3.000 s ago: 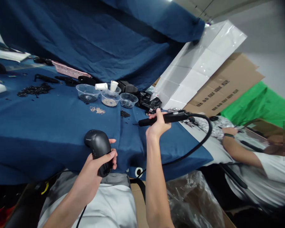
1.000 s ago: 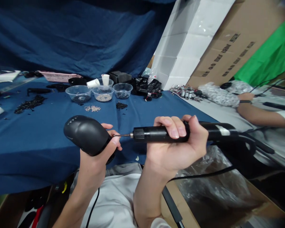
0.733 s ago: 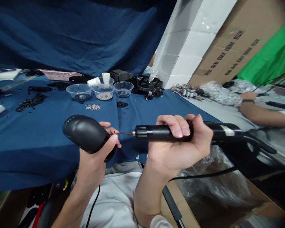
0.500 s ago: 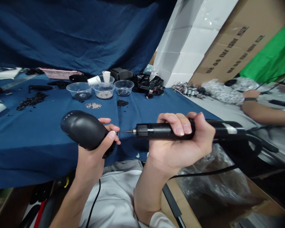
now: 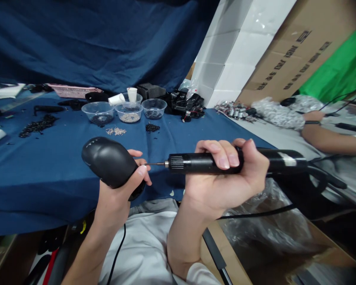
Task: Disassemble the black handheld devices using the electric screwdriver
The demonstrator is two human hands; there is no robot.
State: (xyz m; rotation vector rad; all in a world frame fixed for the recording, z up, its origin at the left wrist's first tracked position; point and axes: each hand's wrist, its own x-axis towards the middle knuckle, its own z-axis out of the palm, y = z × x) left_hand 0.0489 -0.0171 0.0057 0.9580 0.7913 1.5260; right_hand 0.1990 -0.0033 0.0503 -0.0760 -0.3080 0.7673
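My left hand [image 5: 121, 193] is closed around a black rounded device [image 5: 108, 161], which has a smooth bulbous head and a lower part mostly hidden by my fingers. My right hand [image 5: 222, 184] wraps round a black electric screwdriver [image 5: 180, 163], held level and pointing left. Its thin bit reaches the fingertips of my left hand, at the near right side of the device. Those fingers hide the exact spot where the tip meets it, and any screw there is too small to make out.
On the blue-covered table [image 5: 62, 162] stand clear plastic bowls [image 5: 97, 113] of small parts. Loose silver screws [image 5: 116, 131], black screws [image 5: 152, 127] and a dark heap [image 5: 38, 126] lie nearby. Black parts [image 5: 186, 105] sit behind. A co-worker's arm [image 5: 329, 136] is at the right.
The black device and my left hand have shifted slightly right, and the device's head has tilted a little. My right hand and the screwdriver have hardly moved.
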